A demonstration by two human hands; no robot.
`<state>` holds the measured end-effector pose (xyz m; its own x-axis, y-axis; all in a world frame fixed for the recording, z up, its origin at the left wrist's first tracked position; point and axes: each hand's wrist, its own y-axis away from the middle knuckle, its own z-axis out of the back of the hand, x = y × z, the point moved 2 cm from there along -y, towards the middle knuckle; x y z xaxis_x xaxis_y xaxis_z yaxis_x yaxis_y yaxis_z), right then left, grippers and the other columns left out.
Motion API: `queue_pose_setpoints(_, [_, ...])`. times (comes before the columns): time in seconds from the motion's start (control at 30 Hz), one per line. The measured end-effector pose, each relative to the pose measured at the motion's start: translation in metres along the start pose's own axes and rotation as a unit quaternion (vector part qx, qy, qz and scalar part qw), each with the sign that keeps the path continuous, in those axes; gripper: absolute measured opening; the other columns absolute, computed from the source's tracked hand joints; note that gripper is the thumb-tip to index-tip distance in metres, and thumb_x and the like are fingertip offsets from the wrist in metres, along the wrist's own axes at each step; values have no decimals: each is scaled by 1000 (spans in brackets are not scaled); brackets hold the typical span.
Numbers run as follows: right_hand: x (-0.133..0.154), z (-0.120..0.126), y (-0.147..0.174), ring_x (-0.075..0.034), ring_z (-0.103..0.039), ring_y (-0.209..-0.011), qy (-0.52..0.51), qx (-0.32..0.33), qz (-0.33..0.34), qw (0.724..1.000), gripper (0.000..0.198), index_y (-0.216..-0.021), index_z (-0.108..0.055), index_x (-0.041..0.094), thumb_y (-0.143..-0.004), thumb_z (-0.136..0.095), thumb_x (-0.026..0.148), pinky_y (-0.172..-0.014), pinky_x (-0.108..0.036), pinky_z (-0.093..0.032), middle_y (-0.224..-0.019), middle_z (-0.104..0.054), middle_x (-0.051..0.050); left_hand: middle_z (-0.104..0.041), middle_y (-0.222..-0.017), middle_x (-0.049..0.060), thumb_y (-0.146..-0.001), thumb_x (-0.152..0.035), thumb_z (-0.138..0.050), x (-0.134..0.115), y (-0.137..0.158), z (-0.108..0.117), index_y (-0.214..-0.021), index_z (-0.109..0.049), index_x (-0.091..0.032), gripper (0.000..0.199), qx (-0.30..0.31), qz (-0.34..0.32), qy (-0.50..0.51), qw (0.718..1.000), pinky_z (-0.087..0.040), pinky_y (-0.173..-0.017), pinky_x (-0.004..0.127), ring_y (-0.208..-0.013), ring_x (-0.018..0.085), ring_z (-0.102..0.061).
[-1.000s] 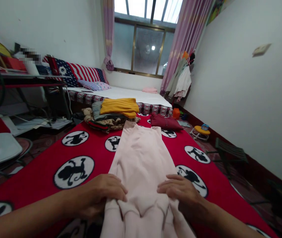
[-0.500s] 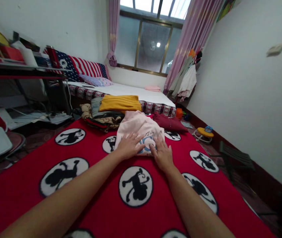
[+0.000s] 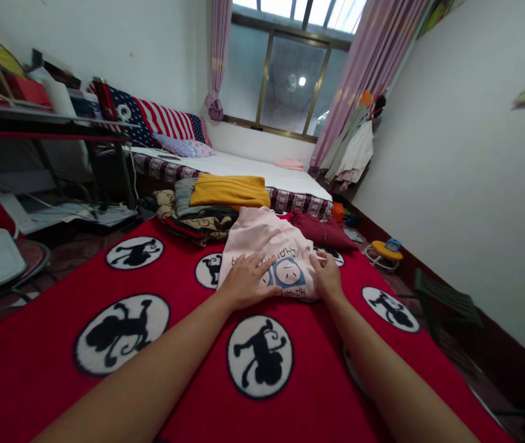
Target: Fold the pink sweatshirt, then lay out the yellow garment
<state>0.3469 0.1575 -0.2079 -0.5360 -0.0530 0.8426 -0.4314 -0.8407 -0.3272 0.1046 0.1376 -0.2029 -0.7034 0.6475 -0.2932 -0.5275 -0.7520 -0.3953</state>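
Note:
A pale pink top with dark lettering and a blue printed picture lies folded on a red blanket patterned with black figures in white circles. My left hand rests flat on its lower left part, fingers spread across the cloth. At the right edge of the top, my right hand has its fingers curled together, pinching the cloth there. Part of the print is covered by my left hand.
Behind the top sit a folded yellow garment, a brown patterned garment and a dark red garment. Farther back is a white-topped bed. A cluttered desk stands left; a yellow stool and dark folding chair stand right.
My right hand has moved from lying on the print to the top's right edge, its fingers now curled. More of the blue print shows. My left hand stays flat on the cloth.

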Motion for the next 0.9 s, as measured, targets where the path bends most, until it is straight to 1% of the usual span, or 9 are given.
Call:
queue_pose_setpoints(0.1, [18, -10, -30, -30, -63, -107, 35, 17, 5, 999, 66, -125, -53, 9, -76, -61, 54, -92, -40, -48, -118, -65, -21, -47, -146, 13, -80, -67, -58, -4, 2, 5, -142, -47, -24, 76, -22, -24, 13, 999, -26, -113, 49, -133, 31, -43])
queue_pose_setpoints(0.23, [38, -40, -50, -31, -54, -122, 75, 66, 17, 995, 90, -141, -40, 9, -68, -73, 49, -99, -39, -43, -136, -53, -23, -58, -133, 8, -91, -52, -51, -2, 0, 10, -128, -59, -25, 46, -88, -2, 36, 995, -34, -109, 42, -124, 25, -52])
queue_pose_setpoints(0.3, [42, -54, -47, -33, -55, -121, 129, 84, 30, 988, 95, -144, -38, 15, -64, -76, 48, -98, -41, -43, -134, -56, -19, -56, -135, 9, -93, -41, -49, 5, -1, 13, -124, -61, -24, 37, -177, 92, 18, 980, -35, -108, 41, -127, 26, -48])
queue_pose_setpoints(0.37, [45, -60, -38, -33, -59, -114, 196, 84, 37, 976, 87, -143, -41, 22, -68, -75, 47, -92, -42, -45, -125, -64, -15, -48, -141, 14, -89, -35, -55, 16, -1, 15, -128, -57, -20, 42, -239, 222, -4, 946, -37, -107, 45, -132, 31, -42])
queue_pose_setpoints(0.47, [51, -57, -21, -28, -64, -100, 260, 32, 90, 961, 54, -130, -57, 28, -79, -66, 44, -86, -37, -44, -107, -70, -8, -56, -132, 16, -82, -31, -63, 28, -1, 14, -131, -54, -19, 51, -208, 338, 22, 917, -42, -100, 48, -123, 35, -50])
queue_pose_setpoints(0.57, [55, -43, -8, -22, -62, -97, 237, -81, 172, 953, 35, -120, -64, 27, -88, -55, 41, -83, -30, -41, -106, -68, -6, -63, -119, 9, -83, -21, -60, 30, -4, 14, -125, -59, -23, 42, -202, 289, 90, 932, -46, -96, 36, -109, 26, -60])
queue_pose_setpoints(0.63, [52, -34, -2, -20, -61, -95, 213, -140, 156, 954, 35, -120, -64, 27, -91, -51, 41, -79, -27, -41, -107, -66, -6, -62, -121, 6, -83, -16, -58, 27, -5, 15, -122, -61, -24, 40, -226, 232, 113, 939, -47, -96, 30, -109, 22, -60])
queue_pose_setpoints(0.77, [41, -26, 1, -22, -62, -88, 241, -71, 13, 968, 32, -114, -68, 29, -87, -56, 42, -70, -28, -40, -102, -68, -6, -61, -122, 8, -83, -20, -60, 27, -3, 14, -119, -64, -22, 36, -193, 237, 89, 948, -46, -97, 30, -112, 23, -60])
queue_pose_setpoints(0.9, [42, -21, 8, -27, -61, -101, 256, -28, -34, 966, 46, -134, -54, 29, -92, -47, 44, -78, -33, -43, -119, -63, -11, -65, -113, 10, -85, -29, -60, 31, 0, 12, -121, -63, -20, 37, -142, 269, 49, 951, -48, -92, 34, -105, 27, -63])
